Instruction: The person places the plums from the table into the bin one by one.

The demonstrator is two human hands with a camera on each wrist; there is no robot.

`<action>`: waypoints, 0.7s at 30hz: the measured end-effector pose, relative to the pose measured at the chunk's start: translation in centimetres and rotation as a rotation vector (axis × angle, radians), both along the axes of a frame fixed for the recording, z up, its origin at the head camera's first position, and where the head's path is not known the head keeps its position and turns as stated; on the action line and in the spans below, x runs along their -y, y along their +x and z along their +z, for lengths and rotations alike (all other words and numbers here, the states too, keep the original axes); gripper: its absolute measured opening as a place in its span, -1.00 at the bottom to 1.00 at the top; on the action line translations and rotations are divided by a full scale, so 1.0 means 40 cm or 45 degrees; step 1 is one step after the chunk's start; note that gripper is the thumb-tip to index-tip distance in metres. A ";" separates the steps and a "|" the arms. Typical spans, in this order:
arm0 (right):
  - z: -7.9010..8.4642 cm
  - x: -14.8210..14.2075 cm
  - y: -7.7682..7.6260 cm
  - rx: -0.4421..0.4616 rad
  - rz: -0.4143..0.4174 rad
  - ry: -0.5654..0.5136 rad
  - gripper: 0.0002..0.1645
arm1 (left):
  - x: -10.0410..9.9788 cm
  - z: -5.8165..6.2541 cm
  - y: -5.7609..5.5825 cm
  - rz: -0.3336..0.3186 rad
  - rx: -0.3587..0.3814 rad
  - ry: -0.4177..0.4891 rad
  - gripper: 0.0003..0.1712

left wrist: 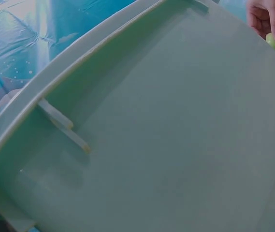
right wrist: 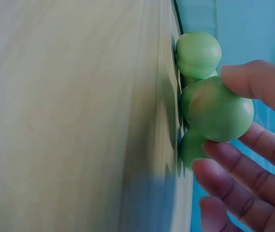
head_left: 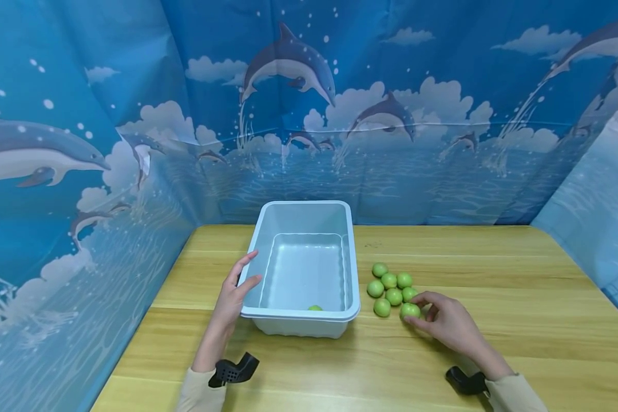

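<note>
In the head view my left hand [head_left: 232, 297] rests at the left rim of a pale blue plastic basin [head_left: 300, 313], its thumb and index finger spread apart over the edge. The other fingers of that hand are hidden. One small round green fruit [head_left: 315, 308] shows inside, low at the near wall. To the right of the basin, my right hand [head_left: 450, 323] pinches a green fruit [right wrist: 222, 110] between thumb and fingertips. It is at the near right edge of a cluster of several similar fruits [head_left: 393, 296] on the table.
The wooden table [head_left: 391, 366] carries the basin and the fruits. Blue sheeting [head_left: 314, 171] printed with dolphins hangs behind it and along both sides. Black wrist devices sit at the left wrist [head_left: 234, 369] and the right wrist [head_left: 465, 381].
</note>
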State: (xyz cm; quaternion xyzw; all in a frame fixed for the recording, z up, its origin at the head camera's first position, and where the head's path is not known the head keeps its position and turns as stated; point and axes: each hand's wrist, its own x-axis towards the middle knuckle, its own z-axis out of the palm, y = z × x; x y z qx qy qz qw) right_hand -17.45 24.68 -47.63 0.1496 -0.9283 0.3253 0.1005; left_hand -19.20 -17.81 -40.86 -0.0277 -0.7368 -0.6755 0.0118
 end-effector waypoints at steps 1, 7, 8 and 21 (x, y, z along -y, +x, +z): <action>0.001 0.000 0.000 -0.010 0.003 -0.008 -0.60 | 0.000 0.000 0.000 0.001 0.001 0.000 -0.43; 0.007 0.003 -0.002 -0.080 0.014 -0.057 -0.61 | -0.001 0.000 0.000 0.009 0.009 0.000 -0.44; 0.008 0.004 -0.003 -0.094 0.013 -0.061 -0.60 | -0.002 0.000 0.000 0.009 0.010 0.001 -0.44; 0.021 0.017 -0.001 -0.274 0.024 -0.137 -0.63 | -0.001 -0.002 0.000 0.008 0.011 0.003 -0.43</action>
